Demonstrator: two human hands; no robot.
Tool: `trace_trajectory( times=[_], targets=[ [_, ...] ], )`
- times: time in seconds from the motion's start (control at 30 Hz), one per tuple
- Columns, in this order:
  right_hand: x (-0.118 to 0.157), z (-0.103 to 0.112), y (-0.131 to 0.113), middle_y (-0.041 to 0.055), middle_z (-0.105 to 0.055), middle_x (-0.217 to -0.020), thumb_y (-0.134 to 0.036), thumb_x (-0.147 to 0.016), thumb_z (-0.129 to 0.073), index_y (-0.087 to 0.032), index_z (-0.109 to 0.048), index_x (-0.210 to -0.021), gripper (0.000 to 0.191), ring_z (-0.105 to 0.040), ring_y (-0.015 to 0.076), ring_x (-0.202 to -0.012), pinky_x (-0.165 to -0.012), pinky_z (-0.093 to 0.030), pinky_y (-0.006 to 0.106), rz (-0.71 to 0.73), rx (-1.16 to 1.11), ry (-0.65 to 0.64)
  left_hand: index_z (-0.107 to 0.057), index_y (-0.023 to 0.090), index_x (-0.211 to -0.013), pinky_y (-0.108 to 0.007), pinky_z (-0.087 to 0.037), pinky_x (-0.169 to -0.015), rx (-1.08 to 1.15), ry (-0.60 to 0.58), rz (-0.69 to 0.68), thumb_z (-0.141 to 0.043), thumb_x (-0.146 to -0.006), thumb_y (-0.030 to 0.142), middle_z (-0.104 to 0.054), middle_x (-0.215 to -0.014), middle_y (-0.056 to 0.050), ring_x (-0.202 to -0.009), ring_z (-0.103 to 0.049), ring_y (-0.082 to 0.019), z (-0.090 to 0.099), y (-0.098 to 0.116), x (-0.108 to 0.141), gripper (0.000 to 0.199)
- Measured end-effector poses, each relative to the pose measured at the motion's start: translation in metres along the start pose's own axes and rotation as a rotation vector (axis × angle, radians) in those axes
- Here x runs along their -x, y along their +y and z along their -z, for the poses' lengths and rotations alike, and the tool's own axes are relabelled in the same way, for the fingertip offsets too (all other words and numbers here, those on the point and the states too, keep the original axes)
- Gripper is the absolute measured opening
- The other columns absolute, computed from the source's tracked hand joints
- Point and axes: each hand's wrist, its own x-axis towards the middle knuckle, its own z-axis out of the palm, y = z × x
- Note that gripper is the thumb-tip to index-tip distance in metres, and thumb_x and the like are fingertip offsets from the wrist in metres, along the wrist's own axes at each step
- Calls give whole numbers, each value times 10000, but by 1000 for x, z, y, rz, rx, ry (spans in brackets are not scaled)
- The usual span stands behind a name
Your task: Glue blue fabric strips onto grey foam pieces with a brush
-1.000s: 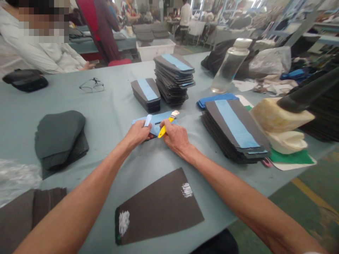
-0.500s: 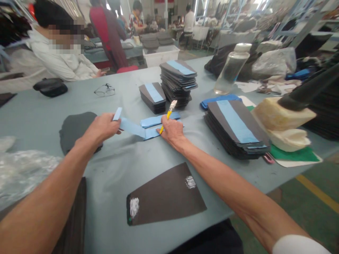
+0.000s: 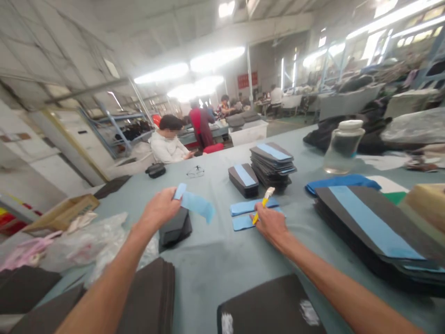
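A light blue fabric strip [image 3: 196, 204] hangs from my left hand [image 3: 162, 206], whose fingers are closed on one end of it. My right hand [image 3: 271, 222] grips a yellow-handled brush [image 3: 265, 202] with pale bristles pointing up and away. That hand rests over two small piles of light blue strips [image 3: 242, 223] on the table. Nearest me lies a dark grey panel [image 3: 267, 306] with white smears at both ends. Below my left hand sits a dark grey stack of pieces [image 3: 175, 227].
Stacked dark panels with blue strips [image 3: 368, 227] stand at right, more stacks [image 3: 273, 162] at the back. A clear bottle [image 3: 342, 148], glasses [image 3: 195, 172] and a black case [image 3: 155, 170] are on the table [image 3: 208, 260]. A person in white [image 3: 167, 146] sits across. Plastic bags [image 3: 79, 250] lie left.
The view has tilted up and turned left. My left hand has drawn the blue strip away from the pile, so its far end hangs loose. My right hand stays at the strips, holding the brush.
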Motion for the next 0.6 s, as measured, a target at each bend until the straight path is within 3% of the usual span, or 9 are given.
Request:
trace_trajectory(
  times=[0.07,0.13,0.37,0.47,0.6],
  targets=[
    [3,0,6,152,-828,-955,-158,-1004,-641,-170,-677,-1127,129,-808,306,-816,-590,-392,316,38,-37,47,-695,177,-986,-370,-595,-820,-19,-23,-18,-669,-1039,475,-701,-912,-13,-823,-677,-171,-2,8,5,304],
    [9,0,15,123,-825,-942,-66,-971,-591,-187,-676,-1154,236,-795,271,-804,-603,-388,304,96,-72,99,-689,173,-966,-373,-594,-825,-16,-44,-45,-643,-1055,474,-695,-888,-8,-808,-670,-167,-5,19,10,317],
    [45,7,36,76,-785,-929,55,-861,-418,-196,-638,-1074,396,-768,221,-852,-716,-534,277,353,-235,346,-689,169,-973,-374,-603,-818,118,-83,-93,-633,-1064,473,-682,-831,10,-767,-671,-161,-16,45,24,322],
    [70,22,37,68,-753,-883,56,-861,-388,-201,-593,-1098,405,-757,214,-797,-727,-583,292,456,-298,474,-682,169,-952,-367,-602,-802,241,-76,-109,-625,-1068,477,-675,-802,16,-744,-672,-158,-20,58,34,335],
    [117,54,44,-7,-668,-769,24,-899,-424,-237,-525,-1074,330,-672,165,-602,-594,-546,253,580,-355,624,-643,184,-912,-346,-593,-763,477,-65,-140,-531,-1093,471,-705,-795,1,-776,-726,-176,-32,87,60,357]
  ],
)
